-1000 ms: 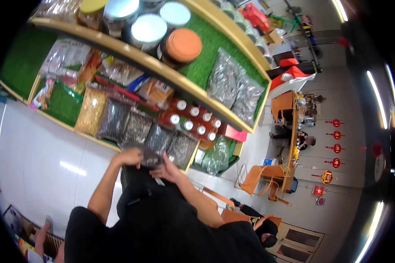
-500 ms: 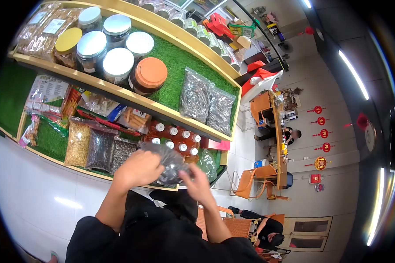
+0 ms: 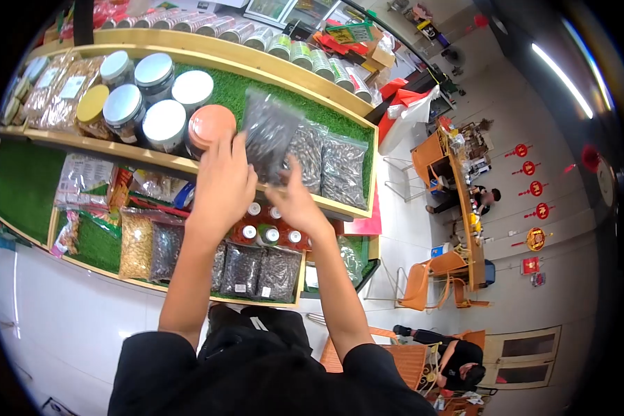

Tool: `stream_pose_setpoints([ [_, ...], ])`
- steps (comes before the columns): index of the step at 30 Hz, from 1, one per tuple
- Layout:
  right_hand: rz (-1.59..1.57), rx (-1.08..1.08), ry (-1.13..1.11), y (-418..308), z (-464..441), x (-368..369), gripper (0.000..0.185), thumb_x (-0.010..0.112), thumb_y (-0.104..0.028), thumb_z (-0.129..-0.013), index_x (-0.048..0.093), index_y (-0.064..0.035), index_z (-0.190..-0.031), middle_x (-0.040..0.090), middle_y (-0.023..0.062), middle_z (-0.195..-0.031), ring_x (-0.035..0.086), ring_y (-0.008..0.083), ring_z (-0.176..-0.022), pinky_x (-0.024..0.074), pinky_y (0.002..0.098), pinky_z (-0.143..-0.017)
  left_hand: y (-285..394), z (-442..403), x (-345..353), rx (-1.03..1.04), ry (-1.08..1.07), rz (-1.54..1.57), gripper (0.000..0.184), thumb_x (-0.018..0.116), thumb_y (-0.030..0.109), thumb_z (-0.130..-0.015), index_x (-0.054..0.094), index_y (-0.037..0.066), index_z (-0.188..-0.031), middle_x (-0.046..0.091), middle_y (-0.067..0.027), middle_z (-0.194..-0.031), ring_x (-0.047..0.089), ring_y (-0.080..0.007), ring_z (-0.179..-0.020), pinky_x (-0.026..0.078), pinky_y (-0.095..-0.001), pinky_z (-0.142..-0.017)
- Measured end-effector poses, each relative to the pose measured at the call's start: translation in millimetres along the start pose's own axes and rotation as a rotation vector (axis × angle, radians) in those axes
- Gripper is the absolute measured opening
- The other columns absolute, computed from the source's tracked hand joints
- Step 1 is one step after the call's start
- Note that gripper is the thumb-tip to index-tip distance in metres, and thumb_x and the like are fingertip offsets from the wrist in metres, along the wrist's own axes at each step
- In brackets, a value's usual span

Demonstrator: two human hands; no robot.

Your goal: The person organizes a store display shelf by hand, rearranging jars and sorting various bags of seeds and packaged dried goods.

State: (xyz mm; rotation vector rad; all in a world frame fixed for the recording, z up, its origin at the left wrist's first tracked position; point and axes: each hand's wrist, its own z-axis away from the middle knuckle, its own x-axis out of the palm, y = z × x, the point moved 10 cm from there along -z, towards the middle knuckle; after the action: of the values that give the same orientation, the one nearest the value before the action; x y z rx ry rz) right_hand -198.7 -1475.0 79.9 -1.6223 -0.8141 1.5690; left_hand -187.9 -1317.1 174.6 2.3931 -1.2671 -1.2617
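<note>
Both arms stretch forward from black sleeves, the forearms slightly apart and the wrists angled inward toward the orange jar point(image 3: 211, 127). The left hand point(image 3: 225, 182) shows its back, fingers reaching up and lightly bent, the tips just beside that jar. The right hand point(image 3: 299, 206) is partly open to the jar's right, its thumb and forefinger apart. Between the hands, just right of the jar, is a dark bag point(image 3: 269, 132), blurred and tilted; I cannot tell which fingers grip it, or whether it touches the upper shelf point(image 3: 253, 83). Two silvery bags point(image 3: 344, 166) lie farther right of the jar. Below it stand bottles point(image 3: 272, 236); well beyond it, to the right, someone sits point(image 3: 459, 364).
</note>
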Motion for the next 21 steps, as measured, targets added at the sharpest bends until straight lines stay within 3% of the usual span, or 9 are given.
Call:
stream_pose_setpoints([
  [2, 0.33, -0.233, 0.0, 3.0, -1.7, 9.1, 0.076, 0.066, -0.015, -0.081, 0.021, 0.0045, -0.14, 0.041, 0.0336, -0.13, 0.041, 0.0437, -0.123, 0.0341, 0.0433, -0.103, -2.6, 10.6, 33.1, 0.006, -0.147, 0.059, 0.047, 0.058, 0.009, -0.078, 0.046, -0.005, -0.122, 0.043, -0.0246, -0.129, 0.043, -0.0401, -0.119, 0.034, -0.0458, -0.102],
  [7, 0.395, -0.341, 0.287, -3.8, -15.6, -30.2, 0.054, 0.063, -0.013, -0.081, 0.042, 0.004, -0.127, 0.047, 0.0279, -0.124, 0.045, 0.0428, -0.116, 0.0368, 0.0459, -0.099, 17.6, -9.1, 73.9, 0.059, -0.143, 0.197, 0.045, 0.057, 0.012, -0.081, 0.048, -0.001, -0.123, 0.044, -0.0241, -0.13, 0.042, -0.04, -0.121, 0.032, -0.0458, -0.103],
  [11, 0.525, -0.46, 0.439, 8.2, -59.4, -60.0, 0.057, 0.064, -0.016, -0.081, 0.041, 0.002, -0.129, 0.044, 0.0276, -0.127, 0.042, 0.0436, -0.119, 0.0348, 0.0472, -0.101, -9.8, -50.5, 136.4, 0.035, -0.088, 0.12, 0.049, 0.053, 0.021, -0.085, 0.045, -0.002, -0.127, 0.037, -0.0255, -0.138, 0.034, -0.0398, -0.129, 0.026, -0.0483, -0.108],
  [13, 0.594, -0.299, 0.5, 25.4, -83.5, -78.6, 0.062, 0.064, -0.024, -0.082, 0.038, -0.001, -0.133, 0.039, 0.0266, -0.134, 0.039, 0.0433, -0.122, 0.0322, 0.048, -0.103, -31.4, -55.8, 165.2, -0.01, -0.082, 0.04, 0.051, 0.052, 0.023, -0.086, 0.043, -0.001, -0.13, 0.035, -0.0258, -0.14, 0.031, -0.0392, -0.132, 0.024, -0.0489, -0.109],
  [14, 0.596, -0.318, 0.503, 29.1, -93.9, -82.8, 0.062, 0.064, -0.024, -0.082, 0.038, -0.001, -0.133, 0.039, 0.0266, -0.134, 0.039, 0.0433, -0.122, 0.0322, 0.048, -0.103, -40.9, -56.5, 179.8, 0.002, -0.111, -0.057, 0.053, 0.051, 0.025, -0.086, 0.041, -0.001, -0.132, 0.033, -0.0256, -0.142, 0.029, -0.0381, -0.134, 0.021, -0.0492, -0.111],
  [16, 0.591, -0.108, 0.596, 54.7, -114.0, -98.8, 0.067, 0.062, -0.033, -0.084, 0.033, -0.0047, -0.137, 0.035, 0.0251, -0.139, 0.037, 0.0416, -0.125, 0.0295, 0.048, -0.105, -42.5, -60.6, 193.3, 0.025, -0.137, -0.174, 0.056, 0.05, 0.027, -0.087, 0.039, 0.0, -0.135, 0.031, -0.0254, -0.144, 0.027, -0.037, -0.136, 0.018, -0.0495, -0.112],
  [17, 0.582, -0.033, 0.582, 63.2, -118.5, -97.9, 0.06, 0.058, -0.036, -0.086, 0.039, -0.0069, -0.135, 0.038, 0.0247, -0.137, 0.038, 0.04, -0.125, 0.0292, 0.0476, -0.105, -38.6, -58.7, 193.8, 0.016, -0.137, -0.214, 0.057, 0.048, 0.029, -0.088, 0.038, 0.001, -0.136, 0.03, -0.0254, -0.144, 0.027, -0.0369, -0.136, 0.017, -0.0497, -0.112],
  [20, 0.626, -0.096, 0.595, 76.4, -121.4, -88.0, 0.05, 0.057, -0.035, -0.087, 0.05, -0.0061, -0.127, 0.045, 0.0243, -0.132, 0.039, 0.039, -0.124, 0.0295, 0.0472, -0.105, -31.4, -52.2, 201.7, 0.043, -0.146, -0.295, 0.06, 0.047, 0.033, -0.089, 0.036, -0.001, -0.138, 0.029, -0.0278, -0.144, 0.025, -0.0387, -0.136, 0.016, -0.0515, -0.111],
  [21, 0.601, -0.159, 0.698, 71.4, -113.2, -90.4, 0.038, 0.058, -0.032, -0.086, 0.06, -0.0051, -0.114, 0.052, 0.0224, -0.121, 0.043, 0.0379, -0.118, 0.0329, 0.0464, -0.101, -28.5, -52.1, 204.7, 0.034, -0.155, -0.328, 0.062, 0.047, 0.034, -0.089, 0.035, -0.001, -0.138, 0.029, -0.0289, -0.144, 0.025, -0.04, -0.136, 0.016, -0.0525, -0.111],
])
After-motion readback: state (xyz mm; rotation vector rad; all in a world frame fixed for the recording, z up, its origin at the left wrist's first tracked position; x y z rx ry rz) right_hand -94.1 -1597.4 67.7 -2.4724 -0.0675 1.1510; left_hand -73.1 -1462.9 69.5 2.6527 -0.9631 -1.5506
